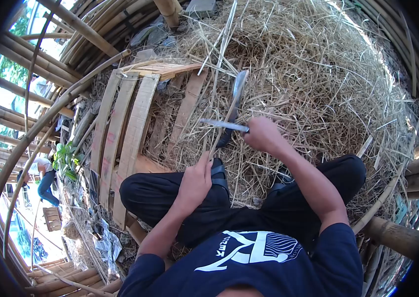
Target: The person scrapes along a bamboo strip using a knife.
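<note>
My left hand is closed around the lower end of a thin bamboo strip, which points up and away from me. My right hand grips the handle of a knife, its blade pointing left and lying across the strip. Beyond the hands, a larger curved blade with a dark handle rests on the straw and shavings, partly behind the strip and the knife.
A wooden slatted crate lies left of the strip. Shavings cover the ground ahead. Bamboo poles stand at the left, with a person beyond them. A thick bamboo pole is at the lower right.
</note>
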`<state>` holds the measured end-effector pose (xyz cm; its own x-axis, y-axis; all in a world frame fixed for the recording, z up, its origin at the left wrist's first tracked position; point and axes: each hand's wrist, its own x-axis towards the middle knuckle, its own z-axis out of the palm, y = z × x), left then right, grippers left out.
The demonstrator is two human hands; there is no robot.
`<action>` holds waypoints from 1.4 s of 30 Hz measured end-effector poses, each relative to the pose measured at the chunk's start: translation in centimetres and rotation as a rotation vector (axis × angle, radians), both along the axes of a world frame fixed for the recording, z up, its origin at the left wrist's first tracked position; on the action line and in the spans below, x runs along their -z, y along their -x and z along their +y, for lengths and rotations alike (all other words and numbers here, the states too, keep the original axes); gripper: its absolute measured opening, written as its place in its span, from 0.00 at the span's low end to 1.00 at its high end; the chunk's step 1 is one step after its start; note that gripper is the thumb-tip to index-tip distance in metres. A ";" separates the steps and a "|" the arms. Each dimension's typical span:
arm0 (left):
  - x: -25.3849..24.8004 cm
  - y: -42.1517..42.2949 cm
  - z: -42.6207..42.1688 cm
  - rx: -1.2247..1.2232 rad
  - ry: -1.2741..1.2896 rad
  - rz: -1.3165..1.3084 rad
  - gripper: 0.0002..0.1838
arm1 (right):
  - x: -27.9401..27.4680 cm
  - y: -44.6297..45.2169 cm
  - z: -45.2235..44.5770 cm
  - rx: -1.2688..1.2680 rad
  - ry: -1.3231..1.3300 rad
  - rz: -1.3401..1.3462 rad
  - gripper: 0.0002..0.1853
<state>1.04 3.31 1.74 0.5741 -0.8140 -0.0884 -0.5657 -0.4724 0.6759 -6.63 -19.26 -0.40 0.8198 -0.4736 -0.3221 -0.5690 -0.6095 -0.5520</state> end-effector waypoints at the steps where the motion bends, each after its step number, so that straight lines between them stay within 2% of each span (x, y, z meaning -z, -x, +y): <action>1: 0.0 0.2 -0.3 -0.010 -0.036 -0.043 0.11 | 0.3 0.3 0.9 -0.006 -0.002 0.004 0.13; 3: 0.0 0.6 -0.6 -0.011 -0.063 -0.035 0.11 | 1.7 0.4 2.4 -0.139 0.012 -0.009 0.12; 7: 0.2 1.1 -0.7 0.004 -0.129 -0.067 0.11 | 3.6 0.4 4.2 -0.115 -0.006 -0.064 0.11; 14: 0.6 1.4 -0.5 0.063 -0.277 -0.140 0.08 | 7.1 0.2 1.5 -0.075 0.039 -0.034 0.10; 16: -0.1 1.4 0.8 0.037 -0.312 -0.098 0.07 | 9.1 0.7 -3.5 0.201 0.082 0.173 0.13; 17: -0.9 2.3 1.8 0.059 -0.324 -0.060 0.07 | 10.4 1.8 -7.3 0.416 0.050 0.220 0.16; 19: -2.1 4.4 4.1 0.079 -0.299 0.008 0.06 | 14.2 4.9 -14.7 0.643 -0.001 0.203 0.19; 20: -2.1 4.6 4.9 0.037 -0.252 0.099 0.06 | 12.6 5.7 -15.6 0.830 0.068 0.180 0.20; 23: -2.0 3.5 4.9 -0.072 -0.183 0.082 0.08 | 10.7 4.0 -14.5 0.817 0.070 0.047 0.21; 25: -2.3 2.4 3.3 -0.144 -0.139 0.169 0.10 | 12.1 1.4 -12.4 0.663 -0.092 -0.092 0.23; 27: -2.1 1.6 2.1 -0.135 -0.119 0.221 0.10 | 8.0 -1.0 -7.5 0.594 -0.532 -0.178 0.29; 28: -2.0 1.2 1.6 -0.128 -0.105 0.267 0.10 | 5.4 -1.6 -5.5 0.527 -0.708 -0.191 0.28; 30: -1.2 0.9 0.8 -0.095 -0.077 0.294 0.10 | 4.2 -2.2 -3.2 0.382 -1.072 -0.344 0.27; 32: -0.5 0.5 0.2 -0.058 -0.057 0.466 0.12 | 2.4 -2.6 -1.5 0.413 -1.169 -0.468 0.23; 33: -0.7 0.4 -0.2 -0.044 -0.053 0.462 0.12 | 1.7 -2.6 -1.0 0.473 -1.137 -0.501 0.19; 35: -1.5 0.5 -0.7 -0.073 -0.110 0.781 0.14 | 2.4 -2.4 -1.7 0.515 -1.186 -0.540 0.18; 36: -2.2 0.7 -1.0 -0.062 -0.108 0.778 0.14 | 2.1 -2.3 -2.0 0.549 -1.240 -0.571 0.18; 38: -3.2 1.1 -1.4 -0.124 -0.010 1.216 0.18 | 1.1 -1.6 -2.8 0.588 -1.242 -0.559 0.16; 39: -2.6 0.9 -0.8 -0.071 0.058 1.346 0.25 | 0.5 -1.3 -3.1 0.621 -1.239 -0.595 0.16; 40: -2.1 1.2 -0.5 -0.062 0.065 1.351 0.25 | 0.0 -1.0 -3.5 0.651 -1.234 -0.629 0.16; 42: -1.2 2.0 0.7 -0.033 0.137 1.502 0.31 | -0.7 -0.5 -4.8 0.675 -1.206 -0.640 0.16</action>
<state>-0.95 3.96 2.94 0.0392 -0.8534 -0.5198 0.6808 -0.3580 0.6390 -6.11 -24.02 0.33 0.7118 -0.5274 -0.4638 -0.0270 0.6393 -0.7685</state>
